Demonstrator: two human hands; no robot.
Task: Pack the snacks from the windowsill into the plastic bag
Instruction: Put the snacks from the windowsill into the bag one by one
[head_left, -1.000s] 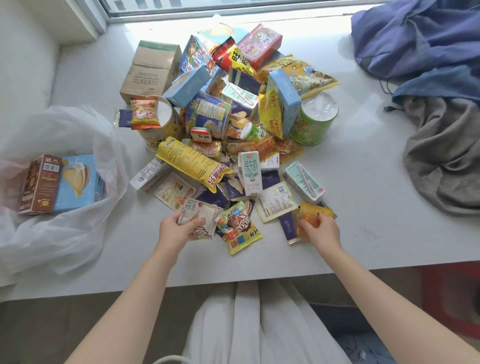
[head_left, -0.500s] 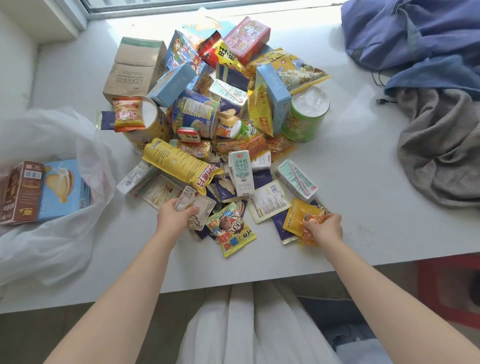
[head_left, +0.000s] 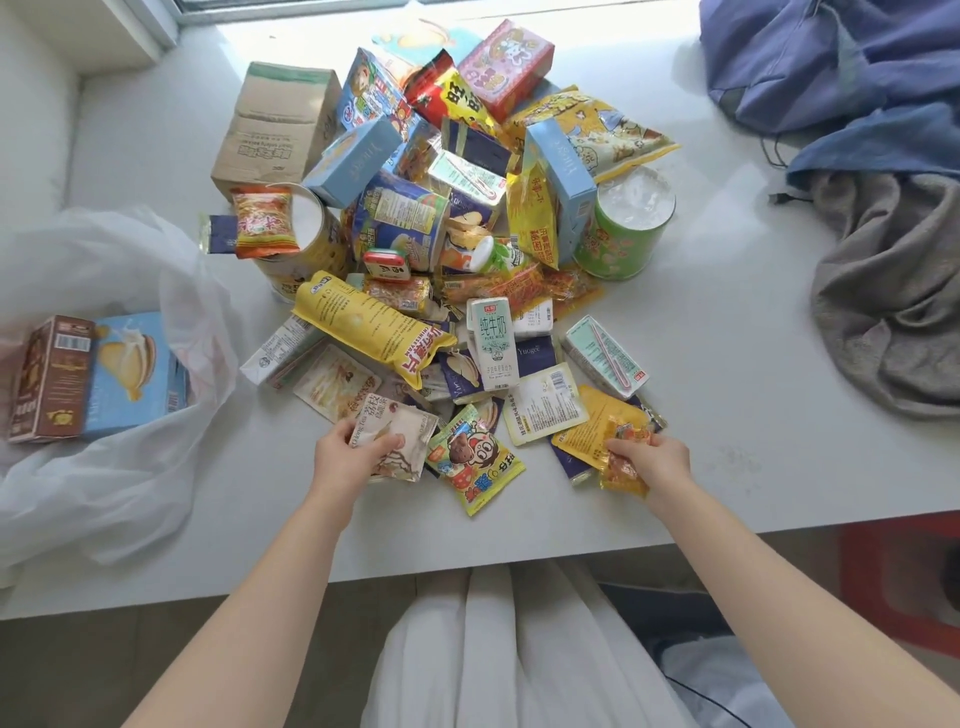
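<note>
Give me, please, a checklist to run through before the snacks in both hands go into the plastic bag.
1. Left hand grips the beige tea sachet: ok.
2. Right hand pinches the small orange packet: ok.
3. Plastic bag lies open on the left: ok.
4. Room left beside the brown box and blue box inside it: cannot tell.
5. Sachet free of the cartoon packet beside it: cannot tell.
</note>
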